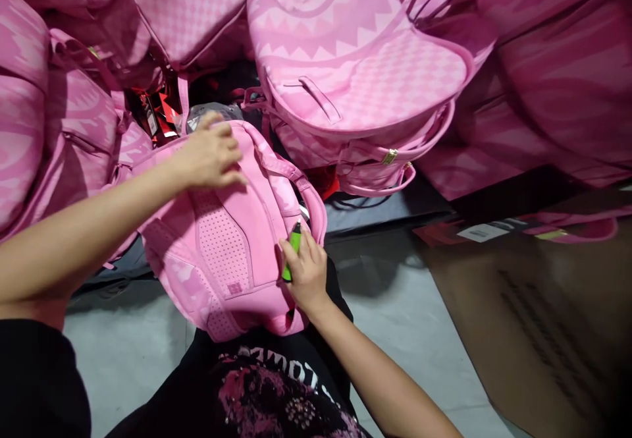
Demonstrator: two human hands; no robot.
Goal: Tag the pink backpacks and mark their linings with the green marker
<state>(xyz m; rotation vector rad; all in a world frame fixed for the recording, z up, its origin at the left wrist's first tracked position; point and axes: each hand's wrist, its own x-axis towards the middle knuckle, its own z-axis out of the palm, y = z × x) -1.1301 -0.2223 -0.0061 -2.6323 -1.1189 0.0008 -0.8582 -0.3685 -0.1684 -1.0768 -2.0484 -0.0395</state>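
Observation:
A pink backpack (pixel 261 220) lies tilted on my lap, its back panel with dotted mesh padding facing up. My left hand (pixel 210 151) is over the top end of this backpack, its slightly bent fingers apart; a little motion blurs them. Whether they press on the fabric, I cannot tell. At the bag's right side, my right hand (pixel 309 270) is closed around a green pen-like tool (pixel 292 253) with a black collar and a pale tip pointing up and away from me. Its exact kind is unclear. The same hand is against the backpack's edge, beside a shoulder strap (pixel 313 204).
A large pink checkered backpack (pixel 355 62) lies just beyond. More pink backpacks (pixel 74 109) crowd the left, and others (pixel 557 82) are piled at right. A brown cardboard box (pixel 533 319) stands at lower right. Red tags (pixel 158 115) show behind my left hand.

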